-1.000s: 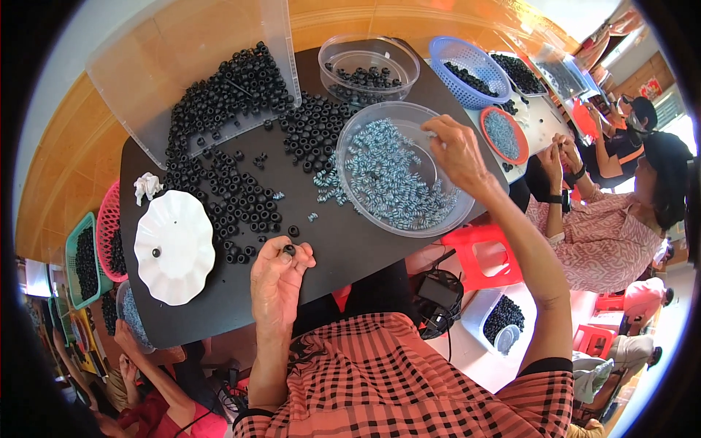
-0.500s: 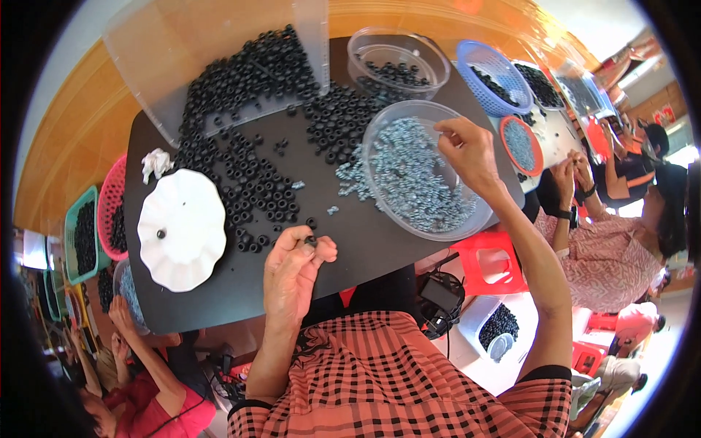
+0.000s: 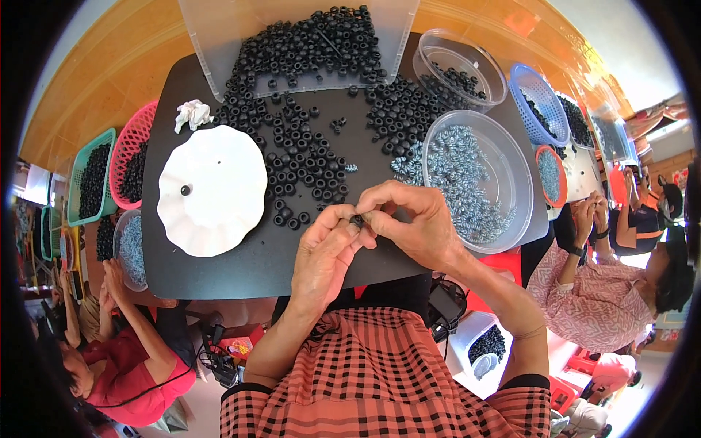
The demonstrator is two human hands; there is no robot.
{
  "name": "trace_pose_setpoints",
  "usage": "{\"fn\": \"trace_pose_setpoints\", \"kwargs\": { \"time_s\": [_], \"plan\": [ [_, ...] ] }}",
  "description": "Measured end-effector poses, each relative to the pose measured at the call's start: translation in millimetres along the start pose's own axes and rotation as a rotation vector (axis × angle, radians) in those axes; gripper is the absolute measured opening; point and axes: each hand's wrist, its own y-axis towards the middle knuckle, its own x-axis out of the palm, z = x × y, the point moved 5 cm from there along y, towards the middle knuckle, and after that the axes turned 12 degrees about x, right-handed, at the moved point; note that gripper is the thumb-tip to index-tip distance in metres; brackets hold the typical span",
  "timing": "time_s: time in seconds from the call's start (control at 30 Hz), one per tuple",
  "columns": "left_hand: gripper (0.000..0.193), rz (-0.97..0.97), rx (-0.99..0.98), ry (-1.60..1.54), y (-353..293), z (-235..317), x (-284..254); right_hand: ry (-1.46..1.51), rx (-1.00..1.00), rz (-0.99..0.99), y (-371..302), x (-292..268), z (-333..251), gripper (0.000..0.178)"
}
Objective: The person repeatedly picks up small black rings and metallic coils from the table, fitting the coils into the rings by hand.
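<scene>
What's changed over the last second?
The right hand has moved left from over the clear bowl of blue coils to meet the left hand at the black bead; I can't tell whether it carries a coil. The left hand still pinches the bead; the white plate hasn't visibly moved.

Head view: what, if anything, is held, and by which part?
Left hand: a black bead, pinched by its outside between thumb and fingertip. Right hand: fingertips at the bead; whether they hold anything cannot be told.
</scene>
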Motion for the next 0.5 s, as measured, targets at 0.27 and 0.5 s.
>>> {"fn": "trace_pose_setpoints", "kwargs": {
  "time_s": [0.27,0.5],
  "plan": [
    [0.015,0.005,0.016,-0.03,-0.7,-3.1,-1.9,0.327,0.083,-0.003,-6.2,16.1,20.7,0.014],
    [0.014,0.082,0.1,-0.007,-2.4,-3.3,-10.3,0.009,-0.149,0.076,-3.8,10.6,9.8,0.009]
  ]
}}
